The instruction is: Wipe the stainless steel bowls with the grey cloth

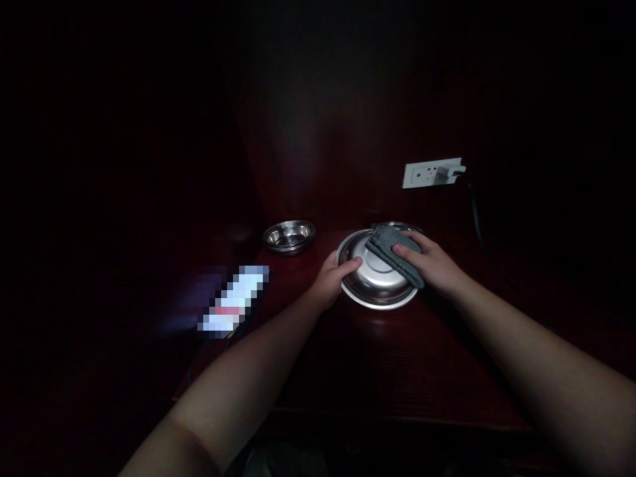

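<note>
My left hand (332, 279) grips the left rim of a shiny steel bowl (380, 288), its thumb lying on the metal and its other fingers hidden underneath. The bowl's round base faces me, so its underside shows. In my right hand (433, 260) is a folded grey-green cloth (395, 250), pressed against the upper right of the bowl. Behind the cloth, part of another steel dish (396, 226) peeks out on the table. Further left stands a small stack of steel bowls (289, 235), right side up.
A lit, blurred-out phone screen (234, 301) is at the left edge of the dark red table (358, 371), with a cable near it. On the back wall sits a white socket (431, 173) holding a plug, whose black cord (476, 215) hangs down at the right.
</note>
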`<state>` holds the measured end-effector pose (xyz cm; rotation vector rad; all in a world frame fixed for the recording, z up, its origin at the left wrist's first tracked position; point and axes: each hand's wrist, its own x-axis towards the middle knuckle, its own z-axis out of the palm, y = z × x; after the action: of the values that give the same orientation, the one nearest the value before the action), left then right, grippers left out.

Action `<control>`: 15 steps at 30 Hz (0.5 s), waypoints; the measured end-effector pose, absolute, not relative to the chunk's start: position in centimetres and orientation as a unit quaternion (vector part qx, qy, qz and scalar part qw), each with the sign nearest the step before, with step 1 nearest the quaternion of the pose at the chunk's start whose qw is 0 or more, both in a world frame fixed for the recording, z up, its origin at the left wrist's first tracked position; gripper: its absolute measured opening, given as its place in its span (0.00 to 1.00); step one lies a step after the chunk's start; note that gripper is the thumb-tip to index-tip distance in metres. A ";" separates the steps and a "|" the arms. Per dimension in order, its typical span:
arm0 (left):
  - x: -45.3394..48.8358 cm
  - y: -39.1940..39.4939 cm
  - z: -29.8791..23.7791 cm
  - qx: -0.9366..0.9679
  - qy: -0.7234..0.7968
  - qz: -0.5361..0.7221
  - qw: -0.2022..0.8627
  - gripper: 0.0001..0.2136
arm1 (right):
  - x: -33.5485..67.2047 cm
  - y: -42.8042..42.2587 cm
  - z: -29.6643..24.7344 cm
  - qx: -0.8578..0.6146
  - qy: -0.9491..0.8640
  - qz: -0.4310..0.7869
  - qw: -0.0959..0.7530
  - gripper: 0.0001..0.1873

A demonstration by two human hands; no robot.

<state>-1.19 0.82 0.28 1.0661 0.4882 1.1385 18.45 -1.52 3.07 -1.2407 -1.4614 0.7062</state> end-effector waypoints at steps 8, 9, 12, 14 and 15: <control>-1.3 0.8 0.5 0.494 0.224 0.499 0.676 0.24 | 18.6 -1.4 3.0 -0.530 -0.612 0.291 0.510 0.27; -1.4 0.7 0.5 0.496 0.225 0.496 0.676 0.24 | 18.6 -1.4 3.0 -0.527 -0.614 0.291 0.511 0.27; -1.5 0.7 0.6 0.498 0.232 0.488 0.678 0.23 | 18.6 -1.5 3.0 -0.519 -0.618 0.295 0.512 0.26; -1.5 0.6 0.6 0.496 0.239 0.485 0.679 0.22 | 18.5 -1.5 3.0 -0.520 -0.616 0.300 0.510 0.27; -1.5 0.7 0.7 0.496 0.243 0.483 0.679 0.22 | 18.5 -1.5 3.0 -0.521 -0.616 0.302 0.508 0.27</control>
<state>-1.52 0.65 0.65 1.1145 0.5455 1.0844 18.50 -1.53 3.03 -1.2545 -1.4840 0.7273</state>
